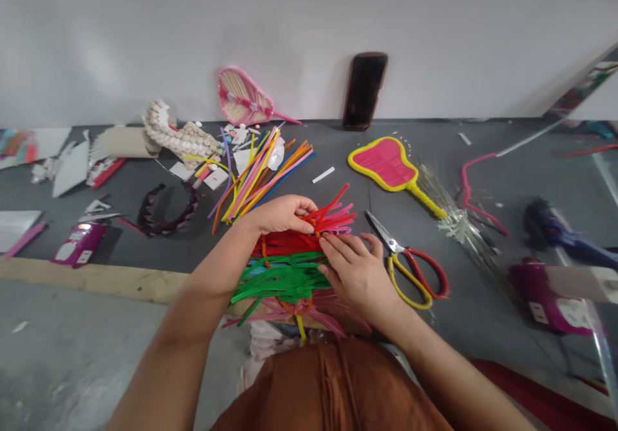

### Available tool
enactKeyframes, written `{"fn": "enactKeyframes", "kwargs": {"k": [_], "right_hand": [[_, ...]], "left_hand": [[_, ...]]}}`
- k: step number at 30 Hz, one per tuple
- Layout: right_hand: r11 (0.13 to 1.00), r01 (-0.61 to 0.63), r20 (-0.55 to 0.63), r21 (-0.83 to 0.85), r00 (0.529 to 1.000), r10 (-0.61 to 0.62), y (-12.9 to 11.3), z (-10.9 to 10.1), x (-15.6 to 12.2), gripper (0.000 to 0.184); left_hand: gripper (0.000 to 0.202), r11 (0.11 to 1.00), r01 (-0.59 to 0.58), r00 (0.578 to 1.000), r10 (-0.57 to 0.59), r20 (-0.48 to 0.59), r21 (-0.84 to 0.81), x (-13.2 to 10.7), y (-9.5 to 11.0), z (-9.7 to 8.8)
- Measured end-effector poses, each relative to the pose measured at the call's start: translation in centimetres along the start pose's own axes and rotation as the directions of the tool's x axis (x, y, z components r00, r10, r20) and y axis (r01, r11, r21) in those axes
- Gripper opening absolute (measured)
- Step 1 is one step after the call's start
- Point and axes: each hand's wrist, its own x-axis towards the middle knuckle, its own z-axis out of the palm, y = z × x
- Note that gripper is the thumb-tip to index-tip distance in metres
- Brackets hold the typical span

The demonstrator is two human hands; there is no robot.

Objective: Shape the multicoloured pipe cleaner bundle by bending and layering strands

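Bundled pipe cleaners in red, green and pink lie at the table's front edge, close to my body. My left hand curls its thumb and fingers around the upper end of the red pipe cleaners, whose tips fan out to the right. From the right, my right hand presses bent fingers on the same red bundle, touching it near an orange twist. Green pipe cleaners spread below, and pink ones hang lowest. Scissors with red and yellow handles lie beside my right hand, blades apart.
Loose coloured pipe cleaners lie behind my left hand. A pink and yellow paddle-shaped piece lies farther right. A phone leans on the wall, near a pink leaf-shaped piece. A dark headband and purple box lie left.
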Motion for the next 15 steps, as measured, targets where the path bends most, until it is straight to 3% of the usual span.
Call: {"fn": "enactKeyframes", "kwargs": {"k": [8,15], "right_hand": [[1.000,-0.019,0.001,0.008,1.000,0.019,0.2,0.0,0.1,0.032],[0.988,-0.155,-0.018,-0.020,0.988,0.154,1.4,0.1,1.8,0.027]], "left_hand": [[0.038,1.000,0.018,1.000,-0.018,0.008,-0.011,0.8,-0.3,0.3],[0.040,1.000,0.021,0.994,-0.019,0.109,-0.012,0.8,0.6,0.5]]}}
